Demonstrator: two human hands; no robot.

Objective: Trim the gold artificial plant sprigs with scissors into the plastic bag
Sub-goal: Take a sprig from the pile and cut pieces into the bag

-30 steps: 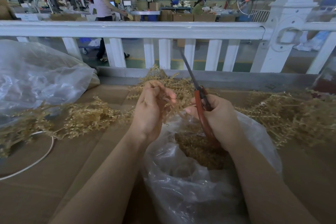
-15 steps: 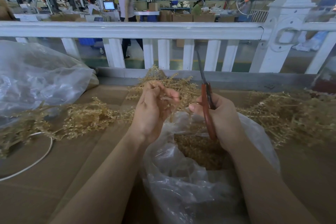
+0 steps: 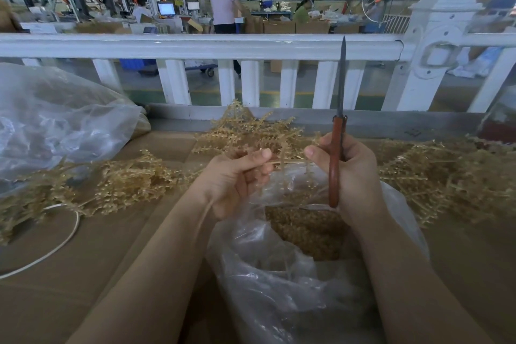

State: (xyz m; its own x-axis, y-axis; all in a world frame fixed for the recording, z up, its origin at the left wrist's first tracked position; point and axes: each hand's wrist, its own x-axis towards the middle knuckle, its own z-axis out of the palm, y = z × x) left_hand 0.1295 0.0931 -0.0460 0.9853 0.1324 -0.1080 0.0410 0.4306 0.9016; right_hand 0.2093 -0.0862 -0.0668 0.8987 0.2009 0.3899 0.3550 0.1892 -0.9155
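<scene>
A clear plastic bag was seen nearest, open-mouthed on the brown bench, with gold trimmings heaped inside it. Just above its mouth a thin gold sprig was held across between the two hands. The left hand was closed in a grip on one end of the sprig, pinched between thumb and fingers. The right hand was curled round the red handles of the scissors, while its thumb tip touched the sprig's other end. The scissors were held upright, blades together and pointed away, so the sprig lay beside the handles and below the blades. More gold sprigs were spread in a pile to the left, another to the right and one behind the hands. A white cord was looped at the left. A second plastic bag was set further back, before a white railing.
</scene>
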